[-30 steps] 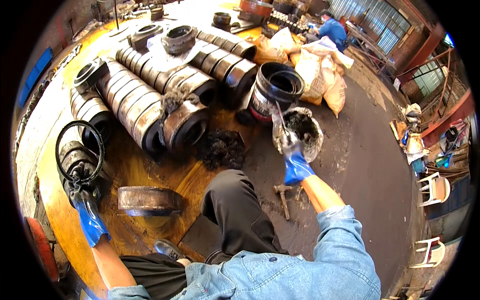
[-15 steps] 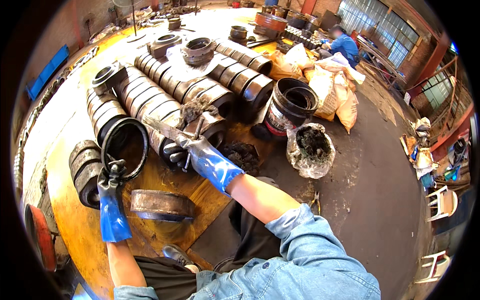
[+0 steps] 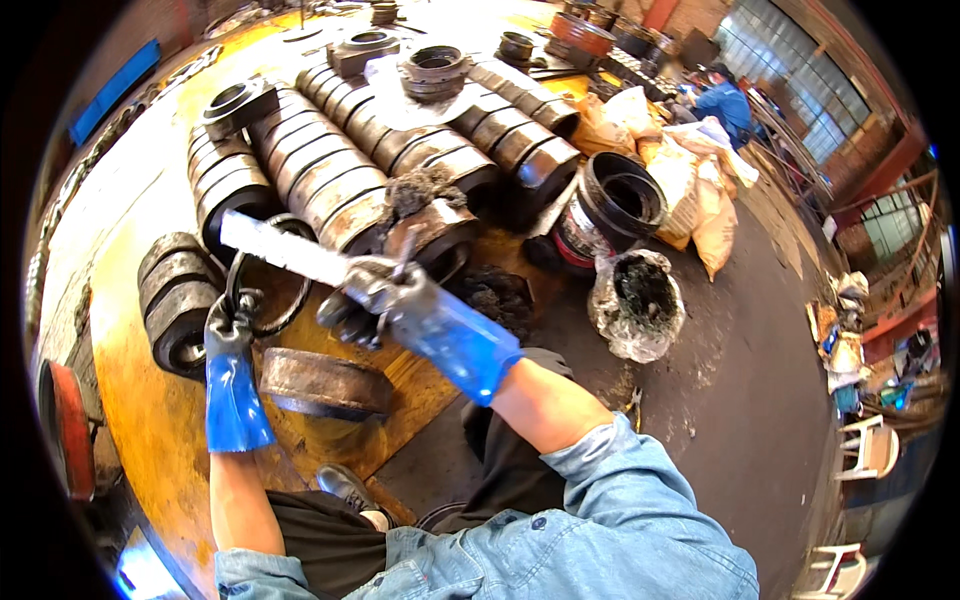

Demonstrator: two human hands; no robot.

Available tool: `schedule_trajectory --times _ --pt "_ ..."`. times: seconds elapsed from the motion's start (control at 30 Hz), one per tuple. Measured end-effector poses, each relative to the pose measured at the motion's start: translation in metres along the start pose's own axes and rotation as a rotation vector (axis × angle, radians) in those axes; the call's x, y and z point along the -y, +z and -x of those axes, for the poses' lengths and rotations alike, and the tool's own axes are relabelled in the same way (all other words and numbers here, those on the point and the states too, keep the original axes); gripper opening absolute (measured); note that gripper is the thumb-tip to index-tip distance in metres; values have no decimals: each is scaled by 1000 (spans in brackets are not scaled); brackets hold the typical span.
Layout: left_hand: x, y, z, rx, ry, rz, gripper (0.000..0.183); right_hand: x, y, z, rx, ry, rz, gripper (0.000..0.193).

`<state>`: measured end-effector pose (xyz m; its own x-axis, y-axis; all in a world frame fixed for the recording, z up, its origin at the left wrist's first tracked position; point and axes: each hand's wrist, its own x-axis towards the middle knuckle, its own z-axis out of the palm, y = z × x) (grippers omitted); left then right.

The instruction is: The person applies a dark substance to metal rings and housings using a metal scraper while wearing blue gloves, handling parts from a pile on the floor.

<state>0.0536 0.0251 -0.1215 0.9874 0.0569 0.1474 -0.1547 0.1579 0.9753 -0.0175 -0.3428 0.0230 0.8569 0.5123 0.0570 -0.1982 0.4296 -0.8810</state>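
Stained yellow workshop floor (image 3: 130, 340); rows of brown-black metal rings (image 3: 320, 165) at eleven o'clock from centre.
At nine o'clock, your blue-cuffed, dark-gloved left hand (image 3: 234, 322) has its fingers closed on the near rim of a thin black ring (image 3: 299, 306), held tilted. Your matching gloved right hand (image 3: 398, 298), at the ring's three o'clock, curls around a flat, pale metal blade (image 3: 285, 247) pointing to ten, plus a thin grey rod (image 3: 407, 245). Blade crosses before the ring; contact can't be told.

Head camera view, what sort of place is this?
Probably an industrial workshop or small factory: thick, grimy rings lie in long rows, and a dark bucket stands near bulging sacks.
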Motion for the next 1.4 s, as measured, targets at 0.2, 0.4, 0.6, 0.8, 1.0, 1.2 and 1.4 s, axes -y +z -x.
schedule_trajectory --times 0.2,0.4,0.6,0.8,1.0,1.2,1.4 --pt "-73 66 17 -34 32 11 23 31 -25 29 -195 229 -144 45" --pt "-90 103 39 -52 76 99 22 15 -23 10 -402 203 -181 43" --pt "-77 112 47 13 -66 -30 27 11 -21 6 -305 82 -221 42" --pt "-65 83 26 -81 121 -511 34 6 -20 1 -131 56 -190 42" --pt "-132 136 41 -182 143 -931 42 -9 -15 1 -190 20 27 41" --pt "-117 128 39 -184 147 -1027 31 -9 5 5 -112 3 310 43" --pt "-99 109 37 -162 82 -942 24 -35 -4 9 2 -327 861 32"
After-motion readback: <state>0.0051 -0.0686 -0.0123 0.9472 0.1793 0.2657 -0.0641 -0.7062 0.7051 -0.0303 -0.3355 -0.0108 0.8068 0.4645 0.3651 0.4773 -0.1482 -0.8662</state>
